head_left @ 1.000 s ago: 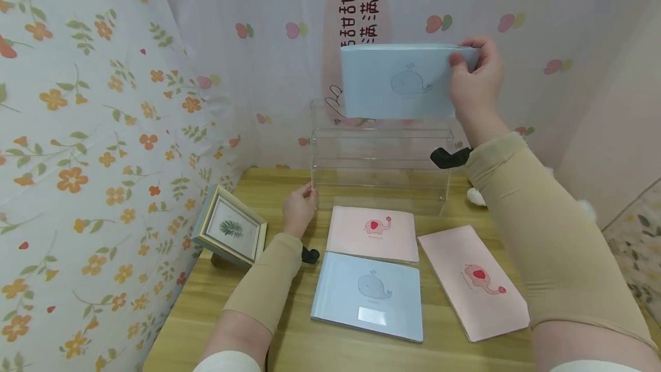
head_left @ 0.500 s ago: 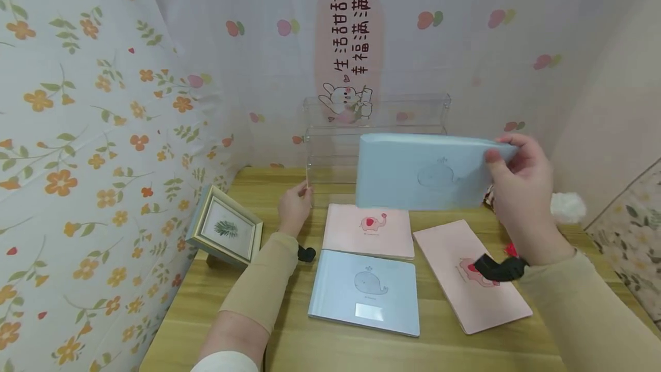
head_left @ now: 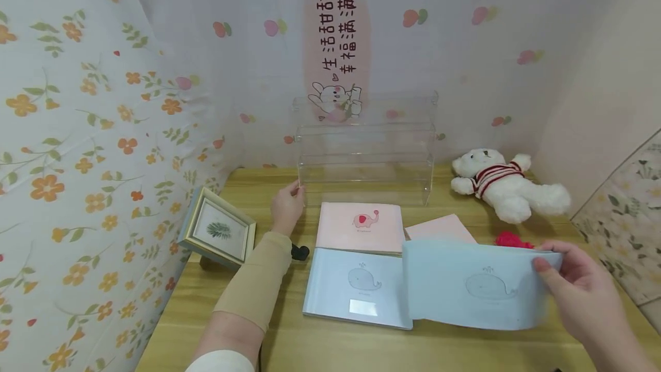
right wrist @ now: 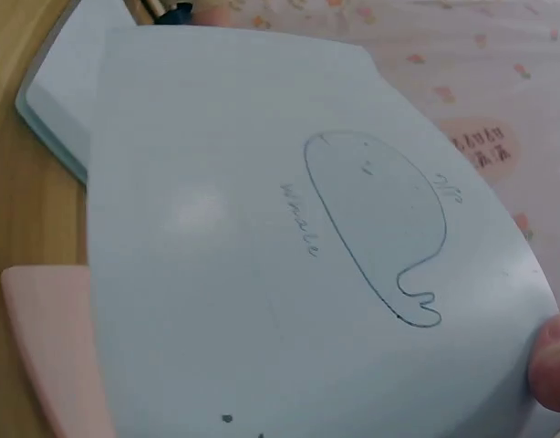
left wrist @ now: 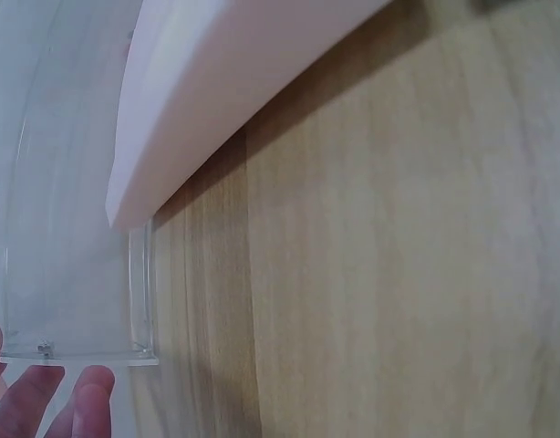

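Observation:
My right hand [head_left: 588, 291] pinches a pale blue notebook [head_left: 439, 286] by its right end, thumb on the front. It has a whale drawing, and its cover bends. In the head view the notebook hangs low at the front right, overlapping a pink notebook [head_left: 439, 227] behind it. My left hand [head_left: 287, 206] holds the left side panel of a clear acrylic tiered stand [head_left: 366, 168], fingertips right at its edge in the left wrist view. Before the stand lie a pink elephant notebook [head_left: 335, 228] and a blue whale notebook [head_left: 330, 286] with a small light rectangle.
A picture frame [head_left: 219, 231] with a leaf print leans at the left. At the back right lies a white teddy bear [head_left: 508, 182] in a striped top, with a red object [head_left: 511, 240] in front of it. Patterned curtains [head_left: 103, 131] stand behind and left.
My right hand has brought the blue notebook down from above the stand to the front right. The teddy bear has come into full view. The left hand stays at the stand.

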`<state>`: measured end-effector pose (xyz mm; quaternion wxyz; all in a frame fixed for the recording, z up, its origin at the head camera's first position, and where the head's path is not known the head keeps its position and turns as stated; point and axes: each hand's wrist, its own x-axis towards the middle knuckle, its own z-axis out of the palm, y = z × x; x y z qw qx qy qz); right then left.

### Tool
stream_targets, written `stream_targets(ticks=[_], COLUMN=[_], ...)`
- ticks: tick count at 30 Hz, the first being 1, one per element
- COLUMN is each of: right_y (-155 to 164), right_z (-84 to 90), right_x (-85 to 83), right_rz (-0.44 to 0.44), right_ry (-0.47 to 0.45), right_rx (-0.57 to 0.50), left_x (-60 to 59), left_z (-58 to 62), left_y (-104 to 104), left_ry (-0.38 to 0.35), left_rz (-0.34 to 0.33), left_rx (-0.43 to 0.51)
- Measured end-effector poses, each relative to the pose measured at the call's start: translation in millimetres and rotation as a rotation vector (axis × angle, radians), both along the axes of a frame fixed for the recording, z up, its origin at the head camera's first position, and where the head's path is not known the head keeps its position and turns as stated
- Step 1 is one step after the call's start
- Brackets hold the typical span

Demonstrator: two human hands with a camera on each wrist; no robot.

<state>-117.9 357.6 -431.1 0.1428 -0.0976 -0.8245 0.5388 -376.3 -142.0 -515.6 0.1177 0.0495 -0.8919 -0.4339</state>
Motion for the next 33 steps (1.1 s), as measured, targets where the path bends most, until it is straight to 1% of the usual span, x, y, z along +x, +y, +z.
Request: stream_targets(ticks=[3,4,6,9,11,13,15,19,21,22,25,27,29,32,33], right_y=[19,25,37,54,62,69,74,82,82,83,83,84,85,88,89], right_z=[-12.8,-15.4,-20.4,-26.5,-32.0,-39.1,-47.3,-63.3,-70.8,-75.6,-87.4,-95.1,-99.8,-103.7,-104.6], right_x=[16.7,19.4,23.4,26.7,28.1,29.5,30.1,27.2,23.4,20.9,12.5,7.4,2.4,-2.6,-3.9], right_rz=[0.028,0.049,0.093,0.168,0.192,0.193,0.162,0.090,0.041,0.010,-0.071,-0.107,-0.102,-0.048,-0.027], right_ry=[-0.070,-0.100,-0.195,-0.379,-0.484,-0.536,-0.542,-0.531,-0.536,-0.534,-0.526,-0.534,-0.570,-0.621,-0.625], right_rx=[0.097,0.112,0.143,0.132,0.117,0.109,0.124,0.205,0.184,0.195,0.177,0.194,0.214,0.281,0.309], left_x=[0.4,0.2,-0.3,0.4,1.1,1.7,1.8,1.4,1.4,1.7,2.4,2.7,2.5,1.6,1.2], left_z=[1.1,2.3,3.7,6.3,7.0,7.0,5.7,2.9,2.5,2.7,3.9,4.2,5.3,5.3,5.3], left_y=[1,-1,-3,-4,-4,-3,-1,1,2,2,3,3,3,1,1], left_ry=[0.006,0.010,0.013,0.015,0.012,0.008,0.001,-0.013,-0.019,-0.019,-0.020,-0.024,-0.029,-0.038,-0.034], left_rz=[-0.003,0.001,0.011,0.014,0.007,-0.001,-0.005,0.006,0.009,0.011,0.015,0.016,0.017,0.014,0.015], left_rx=[-0.007,-0.014,-0.029,-0.025,-0.019,-0.015,-0.019,-0.030,-0.030,-0.029,-0.018,-0.014,-0.009,-0.014,-0.014])
